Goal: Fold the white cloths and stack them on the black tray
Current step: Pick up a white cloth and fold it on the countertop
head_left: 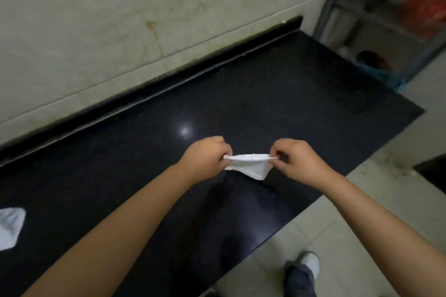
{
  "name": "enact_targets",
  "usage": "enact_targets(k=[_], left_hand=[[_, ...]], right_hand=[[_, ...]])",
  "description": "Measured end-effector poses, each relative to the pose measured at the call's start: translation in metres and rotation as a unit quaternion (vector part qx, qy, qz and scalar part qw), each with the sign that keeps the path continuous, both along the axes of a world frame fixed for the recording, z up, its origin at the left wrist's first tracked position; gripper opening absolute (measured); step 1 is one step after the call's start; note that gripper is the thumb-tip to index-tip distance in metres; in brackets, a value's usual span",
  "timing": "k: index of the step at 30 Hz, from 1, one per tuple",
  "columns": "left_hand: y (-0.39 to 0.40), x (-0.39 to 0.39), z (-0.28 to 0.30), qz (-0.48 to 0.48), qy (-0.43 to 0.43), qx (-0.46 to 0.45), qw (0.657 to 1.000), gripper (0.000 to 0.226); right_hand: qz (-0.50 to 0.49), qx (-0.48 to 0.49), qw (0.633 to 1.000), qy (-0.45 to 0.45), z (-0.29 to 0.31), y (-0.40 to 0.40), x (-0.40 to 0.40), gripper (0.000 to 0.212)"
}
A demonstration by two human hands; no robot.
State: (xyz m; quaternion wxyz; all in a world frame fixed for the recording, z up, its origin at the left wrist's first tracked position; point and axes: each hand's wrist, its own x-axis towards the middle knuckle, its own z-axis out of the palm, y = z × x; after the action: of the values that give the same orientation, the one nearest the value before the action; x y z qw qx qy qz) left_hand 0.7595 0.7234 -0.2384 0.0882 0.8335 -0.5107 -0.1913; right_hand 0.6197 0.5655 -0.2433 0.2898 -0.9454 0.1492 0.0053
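Fingers of left hand (205,159) and right hand (298,160) pinch white cloth (248,166) | above black counter (277,94)

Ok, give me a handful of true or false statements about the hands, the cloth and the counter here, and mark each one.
1. Both hands pinch the same white cloth. True: the left hand holds its left end and the right hand its right end.
2. The cloth lies flat on the counter. False: it is held up above the black counter, stretched between the hands, with a corner hanging down.
3. A second white cloth lies at the left edge of the view. True.
4. The black tray sits right beside the hands. False: no tray can be made out in this view.
5. The left hand is open and idle. False: its grip is closed on the cloth.
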Motion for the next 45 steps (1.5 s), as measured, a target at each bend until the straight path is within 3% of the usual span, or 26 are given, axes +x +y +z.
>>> enact_targets(k=[3,6,10,15,21,26,34,37,43,45], left_hand=[[-0.101,-0.044,0.016,-0.034,-0.014,-0.014,0.999,0.021],[-0.205,-0.098,0.025,-0.061,-0.008,-0.025,0.998,0.018],[-0.326,-0.161,0.035,-0.06,0.023,-0.084,0.994,0.017],[-0.434,-0.188,0.054,-0.015,0.094,-0.168,0.981,0.015],[-0.56,-0.15,0.113,0.053,0.149,-0.297,0.942,0.017],[-0.665,-0.102,0.163,0.066,0.15,-0.365,0.916,0.009],[-0.806,-0.041,0.182,0.169,0.136,-0.366,0.905,0.018],[-0.844,-0.023,0.171,0.239,0.09,-0.36,0.897,0.017],[-0.891,0.008,0.15,0.401,0.239,-0.348,0.813,0.021],[-0.906,0.019,0.142,0.465,0.227,-0.349,0.781,0.017]], right_hand=[[-0.061,-0.025,0.997,-0.026,0.012,-0.084,-0.053,0.01],[-0.089,-0.065,0.994,0.007,0.023,-0.172,-0.11,0.028],[-0.117,-0.121,0.984,0.054,0.041,-0.284,-0.171,0.023],[-0.177,-0.148,0.973,0.005,0.073,-0.398,-0.192,0.019],[-0.232,-0.071,0.952,-0.185,0.14,-0.522,-0.151,0.017],[-0.25,-0.023,0.935,-0.251,0.19,-0.627,-0.099,0.02],[-0.227,0.028,0.941,-0.248,0.206,-0.778,-0.02,0.022],[-0.227,0.1,0.936,-0.251,0.202,-0.821,0.012,0.015],[-0.19,0.14,0.959,-0.155,0.183,-0.883,0.077,0.035],[-0.138,0.157,0.971,-0.12,0.175,-0.904,0.102,0.037]])
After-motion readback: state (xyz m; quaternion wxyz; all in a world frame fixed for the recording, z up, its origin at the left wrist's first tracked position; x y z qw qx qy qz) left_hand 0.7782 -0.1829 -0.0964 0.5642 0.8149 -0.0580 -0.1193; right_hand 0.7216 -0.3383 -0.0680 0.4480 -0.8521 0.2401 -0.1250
